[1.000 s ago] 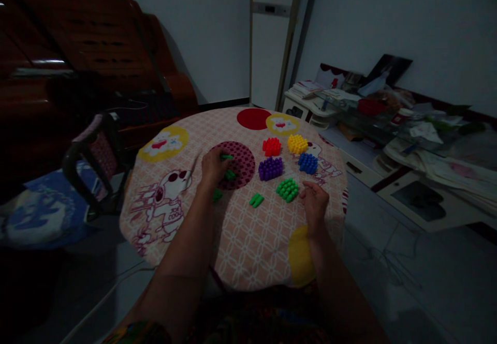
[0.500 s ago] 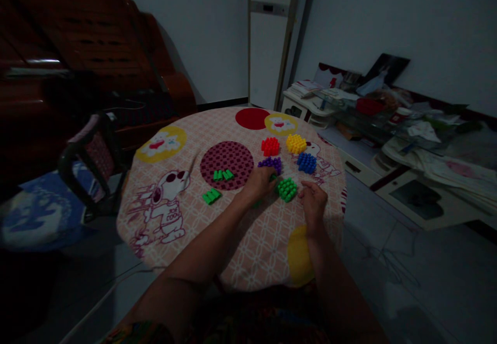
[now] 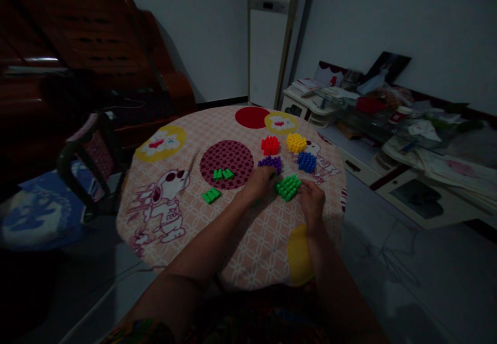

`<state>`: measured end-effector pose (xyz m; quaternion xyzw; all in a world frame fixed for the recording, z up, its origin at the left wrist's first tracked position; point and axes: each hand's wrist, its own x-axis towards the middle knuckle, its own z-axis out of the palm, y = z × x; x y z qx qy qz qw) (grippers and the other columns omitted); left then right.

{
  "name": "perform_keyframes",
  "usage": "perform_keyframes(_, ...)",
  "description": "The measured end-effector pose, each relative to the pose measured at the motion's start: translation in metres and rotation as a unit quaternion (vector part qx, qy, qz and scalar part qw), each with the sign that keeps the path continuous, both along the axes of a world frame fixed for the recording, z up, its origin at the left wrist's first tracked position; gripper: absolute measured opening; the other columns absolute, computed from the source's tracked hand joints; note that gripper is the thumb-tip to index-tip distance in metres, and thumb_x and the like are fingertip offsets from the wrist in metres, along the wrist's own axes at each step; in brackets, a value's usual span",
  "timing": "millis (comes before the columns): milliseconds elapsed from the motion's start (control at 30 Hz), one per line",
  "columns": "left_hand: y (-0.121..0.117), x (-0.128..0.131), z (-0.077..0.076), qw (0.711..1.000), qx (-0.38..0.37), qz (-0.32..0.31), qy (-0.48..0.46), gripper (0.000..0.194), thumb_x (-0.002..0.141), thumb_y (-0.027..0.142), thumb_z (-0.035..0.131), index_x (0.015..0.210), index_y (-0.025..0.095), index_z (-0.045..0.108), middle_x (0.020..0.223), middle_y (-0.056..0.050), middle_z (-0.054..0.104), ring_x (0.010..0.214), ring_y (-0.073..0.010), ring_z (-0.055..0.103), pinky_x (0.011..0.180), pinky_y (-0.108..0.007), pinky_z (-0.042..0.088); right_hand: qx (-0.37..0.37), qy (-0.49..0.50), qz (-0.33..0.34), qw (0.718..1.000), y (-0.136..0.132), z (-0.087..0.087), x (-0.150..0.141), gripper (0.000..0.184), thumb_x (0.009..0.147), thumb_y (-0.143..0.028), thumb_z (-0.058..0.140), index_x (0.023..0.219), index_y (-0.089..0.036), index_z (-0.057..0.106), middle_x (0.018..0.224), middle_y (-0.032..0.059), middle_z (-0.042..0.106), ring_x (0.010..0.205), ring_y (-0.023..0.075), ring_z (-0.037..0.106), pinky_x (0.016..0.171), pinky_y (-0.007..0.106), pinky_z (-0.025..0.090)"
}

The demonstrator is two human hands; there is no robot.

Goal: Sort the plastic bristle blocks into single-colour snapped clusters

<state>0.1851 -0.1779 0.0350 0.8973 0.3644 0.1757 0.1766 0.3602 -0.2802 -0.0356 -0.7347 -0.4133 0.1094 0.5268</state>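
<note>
A green block of joined studded pieces (image 3: 288, 188) lies on the right half of the table. At its right edge, my right hand (image 3: 312, 197) pinches it with the fingertips. My left hand (image 3: 261, 182) is just left of that block, fingers closed; a bit of dark green shows by its fingertips, too hidden to identify. A purple studded block (image 3: 271, 164) sits directly beyond the left hand. Under the left wrist, some green is partly covered. Small green toy pieces (image 3: 223, 174) stand in a row on the maroon circle, and more green pieces (image 3: 211, 195) lie nearer.
Red (image 3: 270, 146), yellow (image 3: 296, 143) and blue (image 3: 306, 162) studded blocks stand behind the green one. A patterned cloth (image 3: 248, 261) covers the round table. A chair (image 3: 93, 163) is at the left, and a cluttered TV cabinet (image 3: 411, 199) at the right.
My right hand has closed in on the green block and now touches it. The block has turned a little and shifted slightly right. My left hand has barely moved.
</note>
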Motion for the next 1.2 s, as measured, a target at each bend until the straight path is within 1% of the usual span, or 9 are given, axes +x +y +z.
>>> perform_keyframes(167, -0.002, 0.002, 0.001, 1.000, 0.007, -0.004, 0.023, 0.022, 0.090, 0.016, 0.052, 0.098, 0.013, 0.073, 0.100, -0.014, 0.074, 0.094, -0.0259, 0.067, 0.086, -0.035, 0.050, -0.024, -0.024, 0.030, 0.999, 0.000, 0.008, -0.001, 0.041, 0.085, -0.038, 0.043, 0.098, -0.018, 0.076, 0.081, 0.0053, 0.074, 0.073, 0.0204, 0.063, 0.070, 0.030, 0.047)
perform_keyframes(300, -0.002, 0.003, -0.001, 1.000, -0.002, -0.009, 0.029, 0.025, 0.091, 0.017, 0.052, 0.099, 0.013, 0.075, 0.101, -0.014, 0.075, 0.093, -0.0244, 0.067, 0.087, -0.033, 0.050, -0.017, -0.016, 0.051, 0.998, -0.001, 0.008, -0.002, 0.041, 0.084, -0.037, 0.045, 0.102, -0.020, 0.077, 0.087, 0.0049, 0.075, 0.076, 0.0204, 0.064, 0.071, 0.029, 0.048)
perform_keyframes(467, 0.001, 0.002, -0.003, 1.000, -0.014, -0.015, 0.004, 0.029, 0.093, 0.017, 0.048, 0.103, 0.013, 0.075, 0.105, -0.012, 0.076, 0.097, -0.0229, 0.068, 0.089, -0.031, 0.049, -0.028, -0.025, 0.073, 0.997, -0.002, 0.006, -0.002, 0.036, 0.085, -0.036, 0.047, 0.097, -0.022, 0.078, 0.086, 0.0036, 0.076, 0.076, 0.0202, 0.066, 0.070, 0.029, 0.050)
perform_keyframes(633, 0.004, 0.000, -0.005, 0.999, -0.030, -0.015, 0.009, 0.032, 0.095, 0.017, 0.044, 0.102, 0.013, 0.075, 0.102, -0.011, 0.077, 0.094, -0.0222, 0.069, 0.087, -0.031, 0.049, -0.033, -0.030, 0.067, 0.997, -0.002, 0.004, -0.002, 0.037, 0.086, -0.037, 0.046, 0.099, -0.022, 0.077, 0.084, 0.0036, 0.075, 0.074, 0.0200, 0.066, 0.068, 0.028, 0.050)
perform_keyframes(800, 0.004, 0.002, -0.010, 0.999, -0.039, -0.021, -0.001, 0.030, 0.094, 0.017, 0.047, 0.105, 0.014, 0.075, 0.106, -0.011, 0.077, 0.099, -0.0221, 0.070, 0.090, -0.030, 0.049, -0.034, -0.041, 0.064, 0.997, -0.002, 0.005, -0.003, 0.037, 0.085, -0.036, 0.046, 0.098, -0.022, 0.078, 0.083, 0.0037, 0.075, 0.074, 0.0199, 0.066, 0.068, 0.028, 0.050)
perform_keyframes(933, 0.002, 0.002, -0.012, 0.999, -0.039, -0.020, 0.001, 0.029, 0.093, 0.017, 0.049, 0.106, 0.014, 0.075, 0.107, -0.011, 0.077, 0.100, -0.0225, 0.070, 0.090, -0.031, 0.050, -0.031, -0.039, 0.062, 0.997, -0.002, 0.005, -0.003, 0.037, 0.085, -0.036, 0.046, 0.098, -0.022, 0.078, 0.083, 0.0041, 0.075, 0.074, 0.0205, 0.066, 0.068, 0.029, 0.050)
perform_keyframes(1067, 0.002, -0.003, -0.005, 0.999, -0.031, -0.013, -0.007, 0.030, 0.092, 0.017, 0.050, 0.108, 0.015, 0.075, 0.108, -0.010, 0.077, 0.099, -0.0222, 0.070, 0.089, -0.031, 0.050, -0.034, -0.039, 0.065, 0.996, -0.002, 0.003, -0.001, 0.038, 0.086, -0.037, 0.046, 0.099, -0.021, 0.077, 0.083, 0.0041, 0.075, 0.073, 0.0205, 0.066, 0.067, 0.029, 0.050)
perform_keyframes(1200, 0.006, -0.021, 0.015, 1.000, -0.027, -0.011, 0.004, 0.027, 0.090, 0.021, 0.052, 0.102, 0.014, 0.076, 0.098, -0.009, 0.078, 0.089, -0.0207, 0.070, 0.081, -0.029, 0.049, -0.032, -0.039, 0.067, 0.996, -0.002, 0.003, -0.002, 0.038, 0.086, -0.038, 0.045, 0.099, -0.021, 0.077, 0.083, 0.0044, 0.075, 0.074, 0.0206, 0.066, 0.067, 0.029, 0.050)
